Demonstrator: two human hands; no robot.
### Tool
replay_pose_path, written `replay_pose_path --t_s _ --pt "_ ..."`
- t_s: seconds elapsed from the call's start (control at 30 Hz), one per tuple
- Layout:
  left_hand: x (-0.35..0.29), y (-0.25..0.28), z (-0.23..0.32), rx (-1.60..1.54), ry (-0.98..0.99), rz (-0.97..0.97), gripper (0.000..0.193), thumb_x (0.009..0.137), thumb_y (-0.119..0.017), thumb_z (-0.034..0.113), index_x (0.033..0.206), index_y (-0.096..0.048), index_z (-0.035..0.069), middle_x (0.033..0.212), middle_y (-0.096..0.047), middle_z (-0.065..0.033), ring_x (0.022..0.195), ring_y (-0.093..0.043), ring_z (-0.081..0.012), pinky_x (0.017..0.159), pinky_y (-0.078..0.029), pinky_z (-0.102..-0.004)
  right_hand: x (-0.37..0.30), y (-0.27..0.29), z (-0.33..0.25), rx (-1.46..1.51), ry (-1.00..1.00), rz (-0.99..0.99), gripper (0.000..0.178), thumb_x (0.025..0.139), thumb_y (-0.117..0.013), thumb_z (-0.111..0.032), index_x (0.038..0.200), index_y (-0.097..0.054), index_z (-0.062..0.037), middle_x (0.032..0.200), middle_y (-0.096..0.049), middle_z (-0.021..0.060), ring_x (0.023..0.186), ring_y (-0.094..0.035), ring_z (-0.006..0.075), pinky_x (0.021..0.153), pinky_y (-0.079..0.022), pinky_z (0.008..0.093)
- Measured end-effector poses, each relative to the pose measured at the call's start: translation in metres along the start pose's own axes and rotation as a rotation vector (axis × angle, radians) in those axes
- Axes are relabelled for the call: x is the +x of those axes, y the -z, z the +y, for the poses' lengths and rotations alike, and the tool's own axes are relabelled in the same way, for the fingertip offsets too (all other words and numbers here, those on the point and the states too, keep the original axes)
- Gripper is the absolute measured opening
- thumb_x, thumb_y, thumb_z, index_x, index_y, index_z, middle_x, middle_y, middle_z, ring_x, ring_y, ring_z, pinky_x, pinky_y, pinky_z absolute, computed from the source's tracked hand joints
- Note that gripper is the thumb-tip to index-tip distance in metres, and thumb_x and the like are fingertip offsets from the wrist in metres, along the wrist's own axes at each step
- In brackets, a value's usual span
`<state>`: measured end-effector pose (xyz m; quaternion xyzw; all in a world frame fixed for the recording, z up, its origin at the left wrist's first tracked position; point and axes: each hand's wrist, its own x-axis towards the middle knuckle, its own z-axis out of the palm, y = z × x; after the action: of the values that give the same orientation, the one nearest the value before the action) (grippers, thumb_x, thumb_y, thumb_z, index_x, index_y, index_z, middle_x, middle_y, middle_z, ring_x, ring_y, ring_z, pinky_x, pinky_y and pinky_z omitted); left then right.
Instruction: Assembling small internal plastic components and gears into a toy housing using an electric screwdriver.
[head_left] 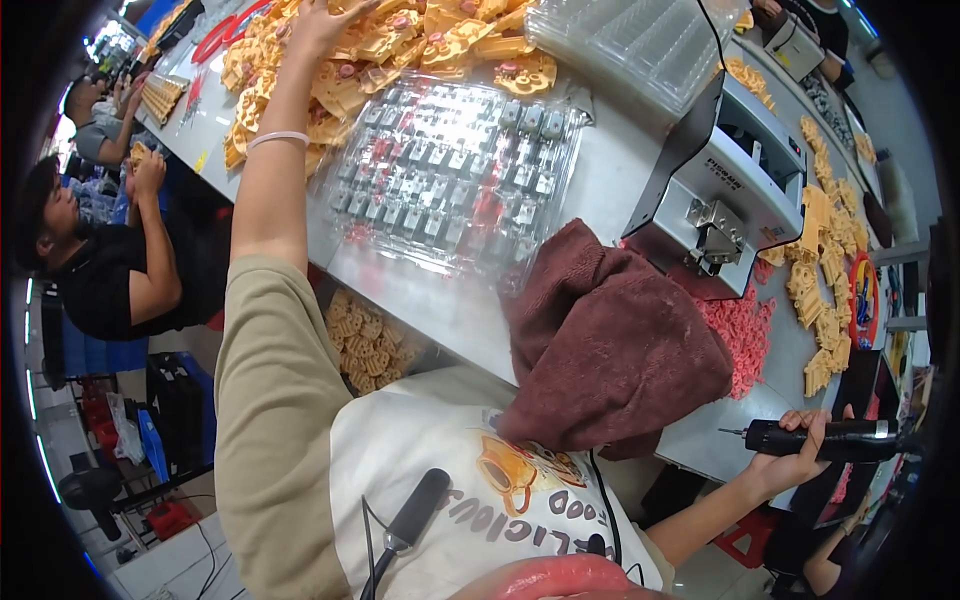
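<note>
My left hand [321,27] reaches over a heap of yellow plastic parts [440,45] at the far left of the table. Its fingers look spread, though the upper edge of the picture cuts some of them off. Nothing shows in its grasp. Low on the right, my right hand [795,455] is wrapped round a black electric screwdriver [775,438], whose thin bit points left. Between the two hands lies a clear plastic tray [545,225] with rows of small grey metal blocks [430,185].
A grey-and-black screw feeder [700,200] stands right of the tray, behind a brown towel [620,340] draped over the table edge. Pink parts [740,335] lie beside it, with more yellow parts [825,270] beyond. Clear empty trays [630,45] are stacked at the back. People [100,250] sit at left.
</note>
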<state>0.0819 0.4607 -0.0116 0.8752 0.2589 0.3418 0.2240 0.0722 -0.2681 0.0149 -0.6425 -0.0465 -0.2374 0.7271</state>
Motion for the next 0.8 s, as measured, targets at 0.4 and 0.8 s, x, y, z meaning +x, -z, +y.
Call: replay_pose_path --t_s 0.4,0.8 --pt "0.019 -0.013 -0.041 0.578 -0.078 -0.142 0.089 0.081 -0.07 0.042 0.151 -0.015 0.037 0.126 -0.05 -0.0328 0.114 -0.055 -0.0467 0.092 -0.047 -0.0506 0.014 0.037 0.006 -0.219 0.028 0.087 0.048 0.088 -0.058 0.004 0.133 -0.041 0.0004 0.079 -0.049 0.0054 0.057 -0.048 0.0125 0.053 -0.043 0.0272" --pt "-0.018 0.002 -0.063 1.382 -0.701 -0.6 0.058 0.098 -0.046 0.044 0.151 -0.023 0.034 0.157 -0.013 -0.0219 0.137 -0.028 -0.0453 0.108 -0.024 -0.0627 0.078 0.069 0.073 -1.253 0.093 -0.11 0.066 0.078 -0.075 -0.026 0.133 -0.045 -0.0057 0.108 -0.066 0.0198 0.094 -0.065 0.0358 0.076 -0.051 0.0418"
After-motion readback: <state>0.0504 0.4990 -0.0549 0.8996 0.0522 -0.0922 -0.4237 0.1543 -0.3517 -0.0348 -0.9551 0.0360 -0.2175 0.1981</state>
